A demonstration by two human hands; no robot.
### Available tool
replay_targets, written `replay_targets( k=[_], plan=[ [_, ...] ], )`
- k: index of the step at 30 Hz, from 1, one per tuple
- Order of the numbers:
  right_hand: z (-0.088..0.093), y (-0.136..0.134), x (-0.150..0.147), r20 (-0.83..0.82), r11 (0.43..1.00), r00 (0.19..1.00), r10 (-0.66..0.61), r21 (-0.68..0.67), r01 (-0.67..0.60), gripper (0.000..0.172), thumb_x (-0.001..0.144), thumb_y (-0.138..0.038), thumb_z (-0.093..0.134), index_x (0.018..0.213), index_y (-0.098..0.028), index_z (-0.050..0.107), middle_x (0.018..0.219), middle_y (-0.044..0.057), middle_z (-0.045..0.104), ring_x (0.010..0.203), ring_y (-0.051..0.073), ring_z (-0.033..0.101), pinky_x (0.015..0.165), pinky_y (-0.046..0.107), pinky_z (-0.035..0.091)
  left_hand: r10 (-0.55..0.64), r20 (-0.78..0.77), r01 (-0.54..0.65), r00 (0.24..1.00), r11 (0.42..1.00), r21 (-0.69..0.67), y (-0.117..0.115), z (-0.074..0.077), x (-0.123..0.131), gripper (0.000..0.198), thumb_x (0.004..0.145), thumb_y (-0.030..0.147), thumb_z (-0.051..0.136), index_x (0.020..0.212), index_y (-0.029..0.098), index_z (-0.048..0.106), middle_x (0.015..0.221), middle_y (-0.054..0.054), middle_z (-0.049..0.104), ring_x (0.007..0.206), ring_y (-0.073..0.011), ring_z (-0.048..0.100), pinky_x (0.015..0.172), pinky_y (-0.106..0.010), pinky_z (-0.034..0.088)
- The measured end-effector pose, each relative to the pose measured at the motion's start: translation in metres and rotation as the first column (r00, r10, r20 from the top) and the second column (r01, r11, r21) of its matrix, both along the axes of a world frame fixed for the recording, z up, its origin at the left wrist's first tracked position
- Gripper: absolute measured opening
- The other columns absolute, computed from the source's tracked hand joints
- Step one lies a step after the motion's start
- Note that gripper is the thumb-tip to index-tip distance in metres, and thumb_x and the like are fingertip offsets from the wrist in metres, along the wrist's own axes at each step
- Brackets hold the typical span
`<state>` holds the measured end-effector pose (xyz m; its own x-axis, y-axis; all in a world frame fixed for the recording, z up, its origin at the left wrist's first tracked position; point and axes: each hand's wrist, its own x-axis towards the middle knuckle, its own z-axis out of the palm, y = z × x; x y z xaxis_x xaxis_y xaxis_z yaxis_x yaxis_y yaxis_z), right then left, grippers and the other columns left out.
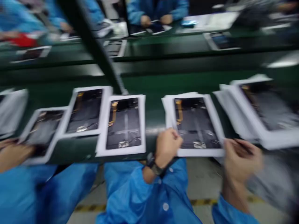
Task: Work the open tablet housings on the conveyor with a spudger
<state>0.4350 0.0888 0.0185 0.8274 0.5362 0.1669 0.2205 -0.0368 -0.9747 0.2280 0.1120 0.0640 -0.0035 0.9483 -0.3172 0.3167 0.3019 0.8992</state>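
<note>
In front of me lies a white tray (217,124) holding a dark tablet-like panel (196,124) with a gold flex strip along its left side. My left hand (167,146), with a dark watch at its wrist, is closed at the tray's lower left edge. At the lower right corner, my right hand (243,160) is closed around a thin dark tool (244,147), its kind blurred. The thumb side of that hand meets the tray's edge. More white sheets or trays show beneath this one.
Left of it, another white tray (121,151) bears a similar panel, with more trays beyond. Stacked trays (268,137) stand at the right. A co-worker's hand (16,152) touches a tray at far left. A dark post (93,46) slants down to the green bench (154,112).
</note>
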Motion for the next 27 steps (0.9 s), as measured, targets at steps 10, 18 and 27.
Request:
replay_targets(
  k=[10,18,27],
  plan=[
    [0.003,-0.03,0.023,-0.103,0.985,0.98,0.171,0.049,-0.167,0.047,0.073,-0.035,0.093,0.105,-0.023,0.061,0.096,0.007,0.082,0.087,0.022,0.077,0.086,0.039,0.061,-0.174,-0.073,0.173,0.982,0.985,-0.025,0.003,-0.021,-0.012,0.011,0.086,0.029,0.064,0.078,0.024,0.058,0.056,0.002,0.067,0.055,-0.019,0.066,0.062,-0.028,0.043],
    [0.019,-0.037,0.02,-0.316,0.964,0.915,0.252,0.159,-0.211,0.056,0.063,-0.029,0.1,0.106,-0.023,0.065,0.11,0.008,0.083,0.089,0.019,0.076,0.093,0.038,0.061,-0.117,0.17,0.119,0.978,0.993,-0.003,0.001,-0.024,-0.01,0.024,0.08,0.041,0.072,0.072,0.021,0.063,0.059,0.002,0.063,0.052,-0.0139,0.058,0.054,-0.025,0.042],
    [0.025,-0.038,0.01,-0.45,0.962,0.856,0.252,0.211,-0.172,0.057,0.057,-0.024,0.101,0.102,-0.023,0.067,0.105,0.005,0.083,0.092,0.019,0.078,0.094,0.038,0.062,-0.027,0.459,0.126,0.888,0.974,-0.187,-0.013,-0.019,-0.019,0.06,0.073,0.064,0.082,0.106,0.018,0.061,0.066,0.003,0.066,0.046,-0.0164,0.059,0.042,-0.028,0.048]
  ],
)
